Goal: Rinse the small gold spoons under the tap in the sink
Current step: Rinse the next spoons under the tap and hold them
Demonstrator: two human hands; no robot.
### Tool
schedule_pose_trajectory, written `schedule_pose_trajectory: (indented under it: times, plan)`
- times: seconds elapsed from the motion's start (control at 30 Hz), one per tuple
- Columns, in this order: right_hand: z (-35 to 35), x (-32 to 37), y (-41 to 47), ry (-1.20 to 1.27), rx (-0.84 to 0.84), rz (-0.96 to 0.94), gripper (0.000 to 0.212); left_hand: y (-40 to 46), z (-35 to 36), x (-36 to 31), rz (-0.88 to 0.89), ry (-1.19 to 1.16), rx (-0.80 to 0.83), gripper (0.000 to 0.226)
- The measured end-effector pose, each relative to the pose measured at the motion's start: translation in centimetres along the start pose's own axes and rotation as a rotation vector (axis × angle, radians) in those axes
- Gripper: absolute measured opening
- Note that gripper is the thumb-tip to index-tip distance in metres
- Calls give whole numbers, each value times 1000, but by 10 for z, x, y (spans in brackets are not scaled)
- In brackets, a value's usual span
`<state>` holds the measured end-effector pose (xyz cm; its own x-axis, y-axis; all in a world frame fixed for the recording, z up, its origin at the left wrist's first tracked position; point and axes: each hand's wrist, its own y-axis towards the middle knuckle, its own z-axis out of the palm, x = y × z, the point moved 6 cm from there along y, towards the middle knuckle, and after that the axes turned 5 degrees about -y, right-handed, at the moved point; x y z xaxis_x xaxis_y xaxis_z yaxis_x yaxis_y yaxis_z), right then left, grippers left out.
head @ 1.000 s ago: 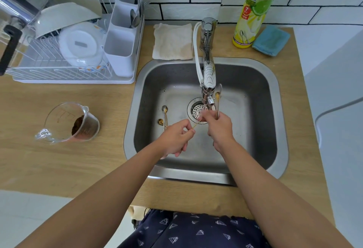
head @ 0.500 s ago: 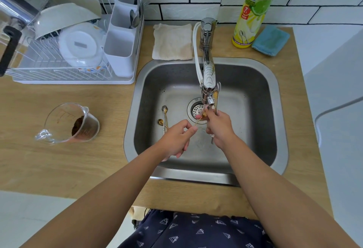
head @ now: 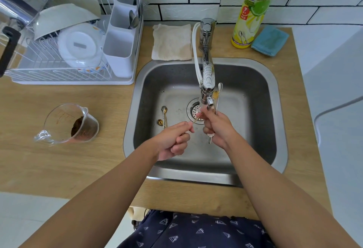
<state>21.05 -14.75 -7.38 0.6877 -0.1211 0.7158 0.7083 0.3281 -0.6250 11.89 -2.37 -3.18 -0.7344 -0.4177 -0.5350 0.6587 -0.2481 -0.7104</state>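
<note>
Head view: pale wood-grain worktop (head: 59,161), white brick-tile wall behind. Square brushed-steel sink (head: 275,130); chrome tap (head: 206,82). Left hand (head: 172,139) pinches thin gold spoon (head: 196,119) under spout; right hand (head: 218,128) grips several spoons. Two spoons on sink floor (head: 164,117).

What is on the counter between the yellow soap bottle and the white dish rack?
In the head view, a beige folded cloth and the chrome tap's base.

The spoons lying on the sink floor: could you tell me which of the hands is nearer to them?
Left. The left hand is just beside the spoons; the right hand is across the drain.
</note>
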Motion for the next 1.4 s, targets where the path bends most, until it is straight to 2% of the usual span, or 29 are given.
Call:
schedule_pose_trajectory:
  times: [0.13,0.23,0.33,0.47,0.6,0.73,0.8,0.87,0.93,1.03,1.1,1.17,1.23,1.3,1.4]
  plan:
    - [-5,-3,1,-106,-128,24,29,3,-1,1,34,385,-94,27]
    - [-5,-3,-1,-128,-139,-9,26,5,-5,-4,114,455,-183,29]
    - [-1,0,-7,-238,-109,-86,13,4,-6,-6,160,545,-211,31]
    - [0,4,-7,-300,-199,-109,18,5,-2,-5,190,608,-231,35]
    - [-2,2,-1,-139,-147,-61,26,5,-1,-7,214,540,-245,34]
    - [0,2,-6,-264,-56,-129,11,4,3,-5,146,367,-192,30]
    - [-2,2,-6,-288,-91,-122,13,4,5,-3,74,196,-130,27]
    - [-4,0,-2,-180,-99,-86,25,1,4,-3,-2,-26,-65,26]
    - [-4,-2,-2,-17,-21,-69,27,-3,4,-4,-69,-226,10,24]
    - [1,-4,-9,30,91,-111,21,-7,6,-3,-120,-372,90,21]
    - [0,-3,-12,-9,20,-132,19,-7,6,1,-108,-256,79,24]
    - [-4,-1,-11,-90,-136,-122,24,-3,3,3,-27,83,-9,27]
    - [-7,2,-10,-186,-225,-130,25,0,0,0,60,360,-126,29]
    - [-3,2,-12,-234,-188,-143,21,1,-2,-6,118,442,-193,30]
    - [3,1,-16,-282,-124,-159,11,0,-3,-12,156,505,-205,30]
